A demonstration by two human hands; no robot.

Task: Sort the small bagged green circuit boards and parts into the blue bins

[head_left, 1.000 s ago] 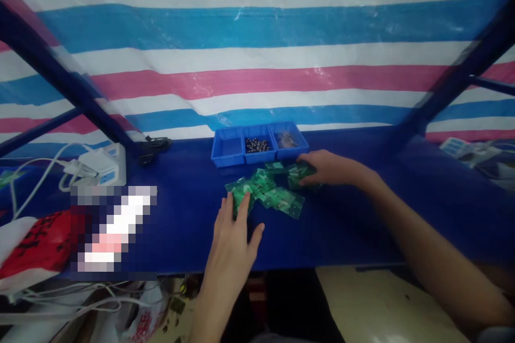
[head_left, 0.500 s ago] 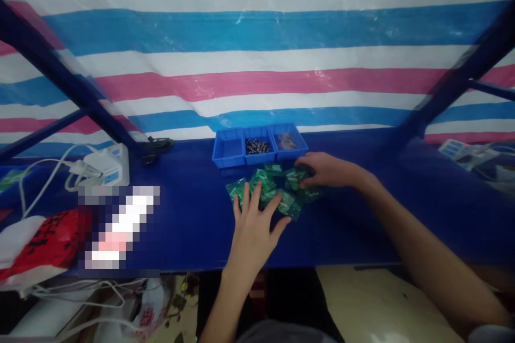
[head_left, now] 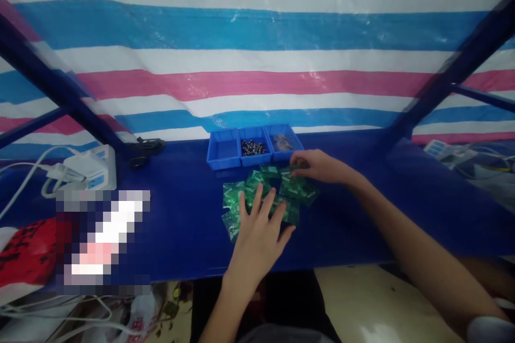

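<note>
Small green see-through packets lie in a loose, overlapping pile on the blue tabletop. My left hand rests palm down on the near side of the pile, its fingers spread over the packets and holding nothing. At the pile's far right edge, my right hand has thumb and fingers curled together on a green packet. Just behind the pile stands a blue three-compartment tray. Its middle compartment holds small dark and shiny metal parts, the right one clear plastic bags; the left compartment looks bare.
On the left, a white power strip with plugs and cables sits behind a red bag and a pixelated patch. A black object lies near the back. More cables lie at far right. Blue frame posts flank the striped sheet.
My left hand has shifted slightly right and nearer, and packets at the pile's left are more spread and uncovered. My right hand's fingers have drawn closer together. The view has moved slightly.
</note>
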